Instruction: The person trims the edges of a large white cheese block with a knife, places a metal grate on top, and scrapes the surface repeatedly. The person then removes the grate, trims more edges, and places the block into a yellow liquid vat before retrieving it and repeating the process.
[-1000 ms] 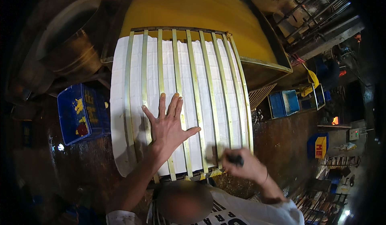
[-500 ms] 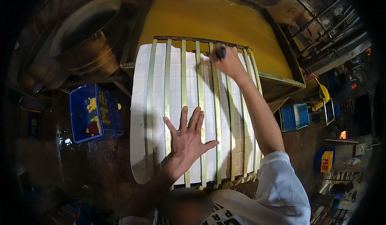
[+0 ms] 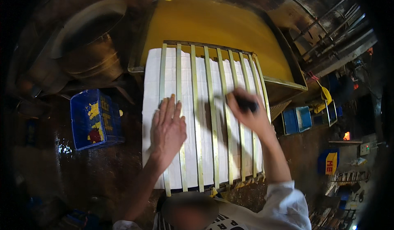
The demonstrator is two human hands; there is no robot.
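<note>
A large white slab (image 3: 186,78) with faint square creases lies beneath a frame of long pale slats (image 3: 212,119); the slab sticks out past the slats at the left. My left hand (image 3: 169,127) rests flat on the left slats and the slab, fingers stretched out and close together. Over the right-hand slats, my right hand (image 3: 246,115) is closed round the dark handle of what looks like a knife (image 3: 248,105). Motion blurs its front end, so I cannot make out the blade or whether it touches the slab.
Behind the slab stands a wide vat of yellow liquid (image 3: 221,22). A large metal pot (image 3: 88,57) is at the far left. A blue crate (image 3: 84,123) with yellow pieces sits at left, a blue bin (image 3: 290,121) at right. The floor (image 3: 123,164) looks wet.
My right hand has come nearer to me and slightly right, holding the dark handle. My left hand has moved left and slightly away, its fingers closer together. The slats have shifted slightly right in view.
</note>
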